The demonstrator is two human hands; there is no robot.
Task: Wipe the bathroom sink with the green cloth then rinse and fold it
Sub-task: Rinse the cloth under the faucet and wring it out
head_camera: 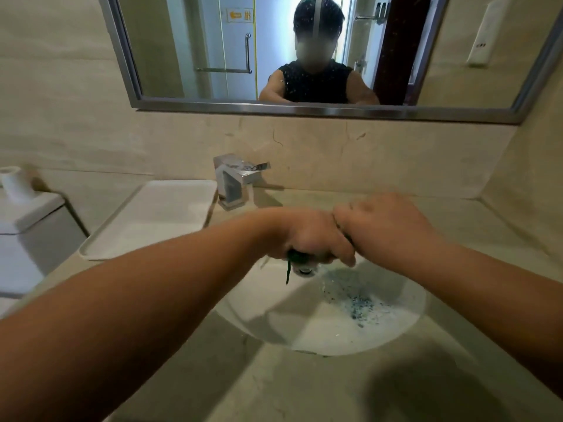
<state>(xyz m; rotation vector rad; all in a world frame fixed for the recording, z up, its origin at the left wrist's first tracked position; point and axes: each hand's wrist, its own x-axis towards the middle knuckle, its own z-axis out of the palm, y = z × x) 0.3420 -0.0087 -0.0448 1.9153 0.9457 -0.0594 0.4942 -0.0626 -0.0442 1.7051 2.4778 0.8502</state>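
Your left hand (315,236) is clenched round the green cloth (295,258), a dark bunched wad with one strand hanging below your fist. Your right hand (385,222) touches the left and curls round the cloth's other end, mostly hidden. Both are above the far side of the sink (304,321), whose basin shows blue-green specks (361,304). The tap (234,181) stands beyond, with a white tray (152,217) on the bench (304,391) to its left.

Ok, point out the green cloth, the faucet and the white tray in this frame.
green cloth (295,259), head view, on the dark bunched end over the basin.
faucet (234,181), head view, on the chrome body below the lever.
white tray (158,214), head view, on its bare flat middle.
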